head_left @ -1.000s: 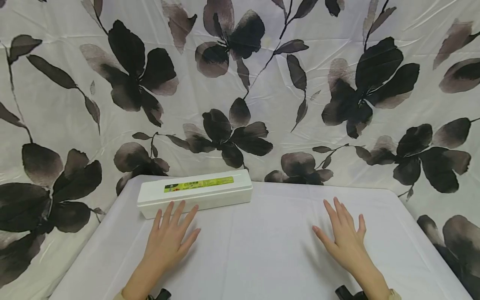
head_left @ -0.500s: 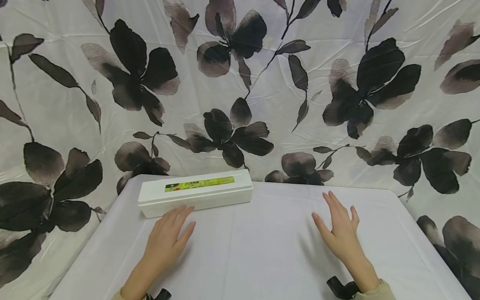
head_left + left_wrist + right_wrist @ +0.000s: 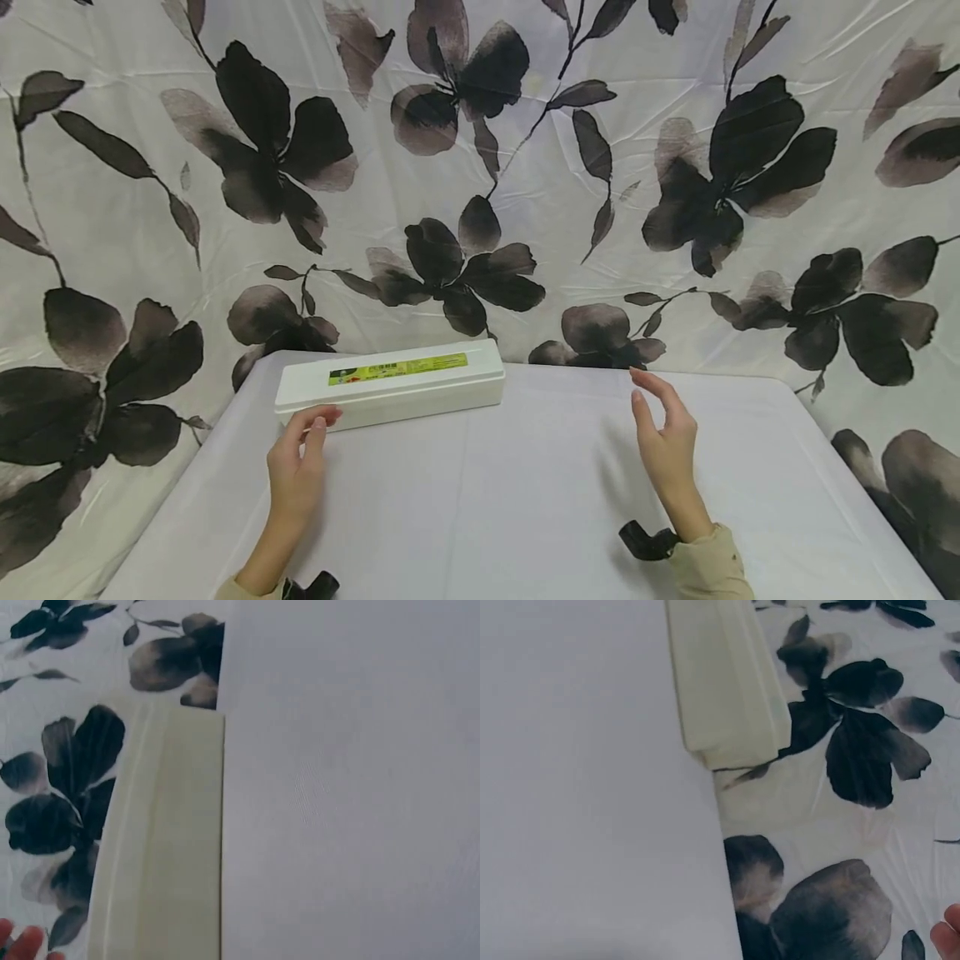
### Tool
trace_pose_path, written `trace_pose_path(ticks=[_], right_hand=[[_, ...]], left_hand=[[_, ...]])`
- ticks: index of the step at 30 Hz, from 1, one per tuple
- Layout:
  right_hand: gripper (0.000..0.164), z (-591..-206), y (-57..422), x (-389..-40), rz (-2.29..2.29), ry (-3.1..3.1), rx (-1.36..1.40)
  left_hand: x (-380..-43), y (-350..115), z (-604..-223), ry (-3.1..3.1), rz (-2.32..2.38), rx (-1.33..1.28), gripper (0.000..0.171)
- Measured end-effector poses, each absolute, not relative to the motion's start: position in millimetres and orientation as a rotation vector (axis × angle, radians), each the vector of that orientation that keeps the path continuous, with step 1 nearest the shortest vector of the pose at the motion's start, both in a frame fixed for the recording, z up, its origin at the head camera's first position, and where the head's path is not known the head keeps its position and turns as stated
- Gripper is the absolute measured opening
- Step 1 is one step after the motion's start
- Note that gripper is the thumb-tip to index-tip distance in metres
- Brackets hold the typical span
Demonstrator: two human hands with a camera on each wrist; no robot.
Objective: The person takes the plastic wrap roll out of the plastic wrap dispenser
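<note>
A long white box (image 3: 420, 398) with a lid and a yellow-green label (image 3: 397, 367) lies at the back left of the table. In the head view my left hand (image 3: 296, 471) overlaps the box's left front edge, its fingers loosely bent and holding nothing. My right hand (image 3: 669, 450) is held over the right side of the table, apart from the box, fingers relaxed. Fingertips (image 3: 26, 943) show at the lower left corner of the left wrist view, beside the box's side (image 3: 184, 840). The right wrist view catches fingertips (image 3: 946, 937) at the lower right and the box's end (image 3: 731, 712).
A white cloth covers the table (image 3: 525, 500). Behind it hangs a white curtain (image 3: 585, 275) printed with dark flowers. Black wrist-worn camera mounts (image 3: 647, 540) show at both wrists, near the beige sleeves (image 3: 712, 562).
My left hand has shifted left and turned inward, its spread fingers bending. The right hand has moved slightly left and forward and turned inward. The box has stayed put.
</note>
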State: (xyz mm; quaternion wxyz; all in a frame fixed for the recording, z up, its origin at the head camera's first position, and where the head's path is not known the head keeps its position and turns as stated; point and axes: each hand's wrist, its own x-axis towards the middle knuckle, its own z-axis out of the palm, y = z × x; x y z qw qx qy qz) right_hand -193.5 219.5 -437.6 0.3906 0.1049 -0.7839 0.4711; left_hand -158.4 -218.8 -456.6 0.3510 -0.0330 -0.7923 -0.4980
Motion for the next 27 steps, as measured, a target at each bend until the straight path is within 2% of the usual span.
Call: trace_pose_path(ticks=[10,18,21,27], right_hand=[[0.028,-434.4,195.7,-214.2,1.735,-1.761,0.133],[0.034,-436.7,172.3,-225.3,1.948,-1.687,0.078],[0.037,-442.1,162.7,-231.2,2.035,-1.671,0.059],[0.042,-459.7,138.7,-244.2,2.334,-1.566,0.061]], left_hand=[[-169.0,-250.3,-465.0,-1.870,-1.203,0.079,0.027],[-176.0,-273.1,-471.1,-1.732,-1.232,0.100,0.042],[-178.4,-279.2,-475.7,-1.682,-1.371,0.176,0.045],[-181.2,-292.0,-485.3,-1.515,-1.943,0.397,0.056]])
